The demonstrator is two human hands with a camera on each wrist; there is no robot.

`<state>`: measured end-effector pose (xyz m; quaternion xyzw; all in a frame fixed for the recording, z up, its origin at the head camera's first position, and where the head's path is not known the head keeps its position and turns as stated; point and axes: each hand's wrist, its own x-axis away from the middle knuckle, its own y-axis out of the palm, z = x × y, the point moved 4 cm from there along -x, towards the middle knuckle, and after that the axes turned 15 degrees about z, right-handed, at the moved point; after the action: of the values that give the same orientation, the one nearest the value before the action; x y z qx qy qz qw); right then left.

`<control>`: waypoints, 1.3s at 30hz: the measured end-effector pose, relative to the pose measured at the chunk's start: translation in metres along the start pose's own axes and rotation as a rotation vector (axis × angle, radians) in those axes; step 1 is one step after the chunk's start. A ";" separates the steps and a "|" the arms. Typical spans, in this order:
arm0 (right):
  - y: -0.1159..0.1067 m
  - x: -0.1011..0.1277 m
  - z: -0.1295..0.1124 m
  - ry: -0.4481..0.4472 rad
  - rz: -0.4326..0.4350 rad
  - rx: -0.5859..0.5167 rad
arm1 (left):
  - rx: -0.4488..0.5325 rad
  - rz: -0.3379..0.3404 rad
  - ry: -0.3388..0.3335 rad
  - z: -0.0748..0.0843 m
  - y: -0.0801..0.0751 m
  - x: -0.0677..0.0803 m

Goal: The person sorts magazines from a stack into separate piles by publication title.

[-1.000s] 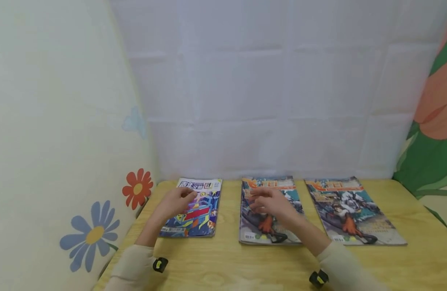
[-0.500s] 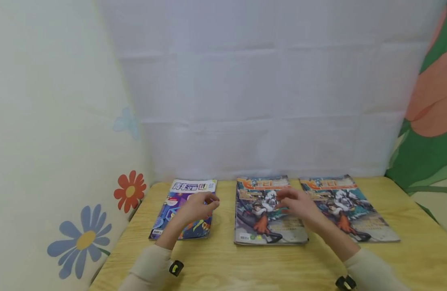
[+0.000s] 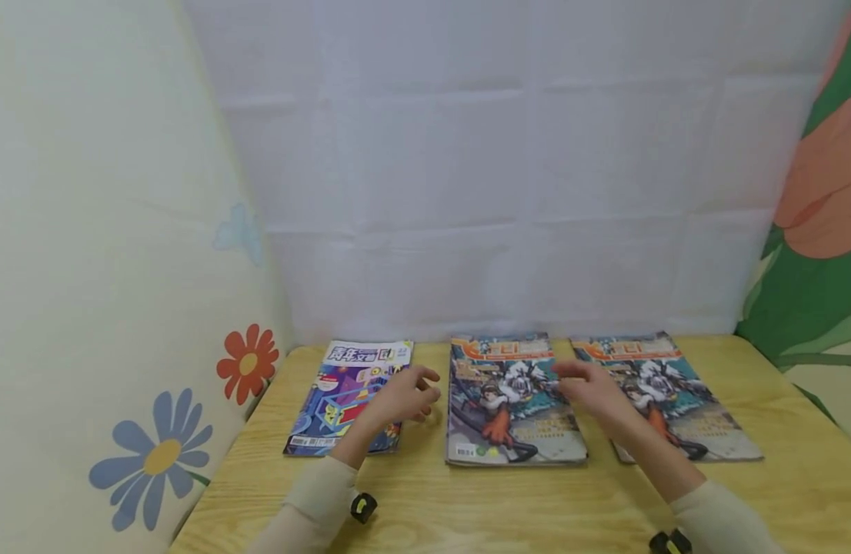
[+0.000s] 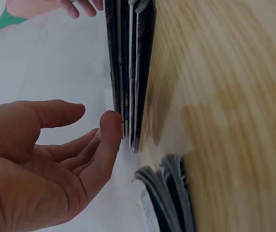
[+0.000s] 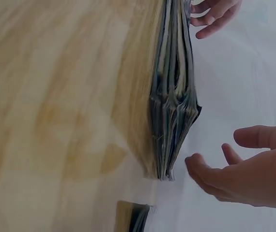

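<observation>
Three lots of magazines lie in a row on the wooden table: a purple-blue one (image 3: 322, 415) at left, a middle stack (image 3: 502, 400) and a right one (image 3: 709, 431) with the same cover. My left hand (image 3: 403, 396) hovers over the left magazine's right edge, facing the middle stack. Its fingers are relaxed and hold nothing; in the left wrist view the fingertips come close to the side of the middle stack (image 4: 123, 72). My right hand (image 3: 595, 392) hangs between the middle and right magazines, fingers loosely extended, holding nothing. Page edges of the middle stack (image 5: 172, 96) face it.
A white cloth (image 3: 412, 192) hangs behind the table (image 3: 425, 508). Flower-printed panels (image 3: 121, 231) stand along the left side, with a leaf-patterned one (image 3: 827, 292) on the right. Each sleeve has a small black device (image 3: 364, 508) at the wrist.
Both hands have moved right: the left from over the left magazine toward the gap, the right from over the middle stack to its right side. The head view has shifted slightly; the magazines lie still.
</observation>
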<state>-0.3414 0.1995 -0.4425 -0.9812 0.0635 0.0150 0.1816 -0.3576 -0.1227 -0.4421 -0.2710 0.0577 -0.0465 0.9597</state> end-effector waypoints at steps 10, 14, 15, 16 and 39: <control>-0.015 -0.004 0.007 0.090 -0.032 -0.043 | 0.093 0.003 -0.099 -0.001 0.014 0.002; -0.016 -0.005 0.011 0.106 -0.078 -0.050 | 0.089 0.019 -0.130 -0.004 0.017 0.001; -0.016 -0.005 0.012 0.116 -0.085 -0.044 | 0.088 0.021 -0.137 -0.005 0.018 0.001; -0.015 -0.006 0.014 0.133 -0.091 -0.045 | 0.086 0.022 -0.146 -0.005 0.019 0.000; -0.009 -0.008 0.028 0.271 -0.106 -0.020 | 0.335 -0.025 -0.285 -0.022 0.030 -0.004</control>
<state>-0.3484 0.2190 -0.4653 -0.9780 0.0353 -0.1264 0.1621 -0.3627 -0.1083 -0.4756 -0.1121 -0.0904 -0.0284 0.9892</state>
